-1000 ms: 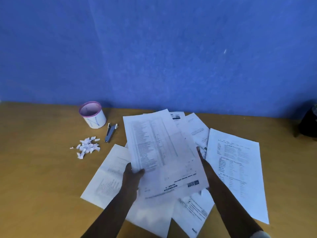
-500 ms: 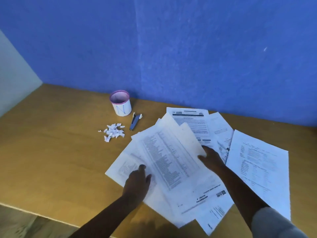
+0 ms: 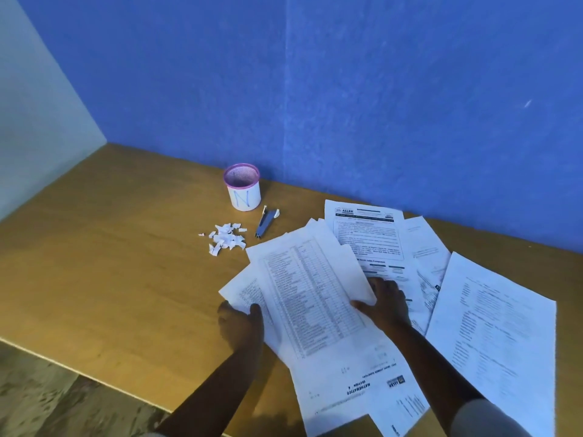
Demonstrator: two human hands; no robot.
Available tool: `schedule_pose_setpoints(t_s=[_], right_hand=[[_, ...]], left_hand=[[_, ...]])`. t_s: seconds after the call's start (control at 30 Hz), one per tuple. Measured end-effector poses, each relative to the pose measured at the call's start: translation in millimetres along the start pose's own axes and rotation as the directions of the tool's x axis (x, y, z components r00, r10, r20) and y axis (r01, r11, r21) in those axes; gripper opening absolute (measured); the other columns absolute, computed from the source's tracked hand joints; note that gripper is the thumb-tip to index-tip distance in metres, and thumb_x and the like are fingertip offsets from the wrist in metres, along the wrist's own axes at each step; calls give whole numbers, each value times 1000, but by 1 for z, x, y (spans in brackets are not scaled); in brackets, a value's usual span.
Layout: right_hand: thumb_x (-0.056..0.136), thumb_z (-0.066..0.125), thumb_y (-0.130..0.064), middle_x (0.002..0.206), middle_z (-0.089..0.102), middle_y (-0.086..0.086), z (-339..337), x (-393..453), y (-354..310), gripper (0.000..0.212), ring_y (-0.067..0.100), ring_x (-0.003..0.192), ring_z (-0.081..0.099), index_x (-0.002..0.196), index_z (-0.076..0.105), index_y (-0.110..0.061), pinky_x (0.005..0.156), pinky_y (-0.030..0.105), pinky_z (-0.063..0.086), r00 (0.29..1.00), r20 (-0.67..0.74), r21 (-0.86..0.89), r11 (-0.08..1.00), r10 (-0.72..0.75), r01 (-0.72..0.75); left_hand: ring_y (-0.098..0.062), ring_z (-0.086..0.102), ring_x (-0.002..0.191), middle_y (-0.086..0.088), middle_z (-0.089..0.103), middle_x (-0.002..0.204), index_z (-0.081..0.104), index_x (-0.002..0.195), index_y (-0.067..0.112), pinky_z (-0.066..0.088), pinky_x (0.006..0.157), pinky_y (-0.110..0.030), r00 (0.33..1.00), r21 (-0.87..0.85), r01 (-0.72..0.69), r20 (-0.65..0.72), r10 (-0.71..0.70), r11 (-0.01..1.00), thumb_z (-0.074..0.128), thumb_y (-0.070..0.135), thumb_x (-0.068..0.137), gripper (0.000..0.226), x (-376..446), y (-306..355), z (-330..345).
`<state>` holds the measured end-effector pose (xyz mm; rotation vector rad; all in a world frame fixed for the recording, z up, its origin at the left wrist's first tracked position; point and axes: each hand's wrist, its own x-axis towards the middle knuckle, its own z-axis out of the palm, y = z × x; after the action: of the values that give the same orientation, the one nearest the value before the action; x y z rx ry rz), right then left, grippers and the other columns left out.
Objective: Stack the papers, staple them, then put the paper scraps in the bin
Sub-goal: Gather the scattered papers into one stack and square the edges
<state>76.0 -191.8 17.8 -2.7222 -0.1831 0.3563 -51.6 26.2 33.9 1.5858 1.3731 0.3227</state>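
Nearest the camera, loose white printed paper sheets [image 3: 315, 298] are seen fanned and overlapping on the light brown wooden table [image 3: 110, 279], toward its right side. The left hand [image 3: 241, 324] is set at the left edge of the fan, its thumb pressed on top of a sheet and its other fingers curled beneath, so the sheet is pinched. The right hand [image 3: 386, 302] is laid on the middle sheets, fingers spread, the thumb tucked at the edge of the topmost tabulated sheet. Farther back, left of the papers, a small heap of torn white paper scraps [image 3: 225, 239] is noted, with a grey-blue metal stapler [image 3: 264, 224] just beside it. Behind these, against the blue wall [image 3: 347, 89], a white cylindrical bin with a pink rim [image 3: 243, 190] stands upright.
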Motion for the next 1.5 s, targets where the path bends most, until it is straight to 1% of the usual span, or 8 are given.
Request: schedule_pose_setpoints(t_s=[0.23,0.47,0.57,0.73,0.97,1.13,1.27,1.5], right_hand=[[66,74,-52,119,57,12,0,3,0,67,29,109,50,118,50,-17,85,38,46,1000,21,10,1000,12,-12],[83,65,-31,114,59,18,0,9,-2,39,33,106,55,114,58,-8,86,37,46,999,22,106,993,50,-52],[88,59,-19,115,63,18,2,8,-4,30,33,106,58,113,59,-3,86,29,43,1000,-13,251,968,28,-24],[90,55,-13,111,65,22,4,13,-12,29,36,105,58,114,60,1,92,38,46,991,-125,266,964,37,-3],[88,57,-19,102,65,15,13,20,-19,20,32,96,61,102,63,-5,80,35,45,995,20,294,952,-95,85],[84,66,-20,108,58,3,-5,19,-20,37,19,95,58,118,53,-11,72,28,45,992,123,675,730,33,-108],[87,63,-18,112,64,7,-35,14,-35,37,11,90,62,121,51,-14,62,15,50,964,246,854,492,-100,-167],[91,55,-12,113,64,2,-95,5,-65,22,20,105,59,111,56,-21,93,38,48,984,-124,820,545,-128,174]], left_hand=[[-41,46,121,-26,45,132,28,133,-3,39,101,-47,978,-301,209,72,-196,930,57,13,87,57,23,25,7],[-36,33,131,-11,34,147,45,129,8,31,105,-49,987,214,-156,80,142,964,61,25,83,51,7,22,7],[-33,41,128,-13,41,142,50,124,8,37,103,-45,957,150,-262,167,236,953,63,19,83,45,6,19,9],[-34,53,117,-15,54,130,40,129,8,47,97,-51,937,-101,-103,325,130,990,64,18,83,53,-1,9,8],[-36,56,112,-17,58,124,46,126,6,52,75,-36,822,-166,55,567,50,985,66,27,81,54,-13,11,12],[-35,59,110,-19,61,122,55,119,1,45,99,-51,794,-269,48,595,127,962,65,20,83,42,13,38,-11],[-20,67,97,-9,66,114,61,112,13,57,83,-31,660,-358,-29,694,287,933,63,17,85,28,19,70,-25],[-14,60,104,-5,59,124,49,128,11,54,84,-22,717,-533,-164,513,471,830,55,12,88,40,2,116,-22]])
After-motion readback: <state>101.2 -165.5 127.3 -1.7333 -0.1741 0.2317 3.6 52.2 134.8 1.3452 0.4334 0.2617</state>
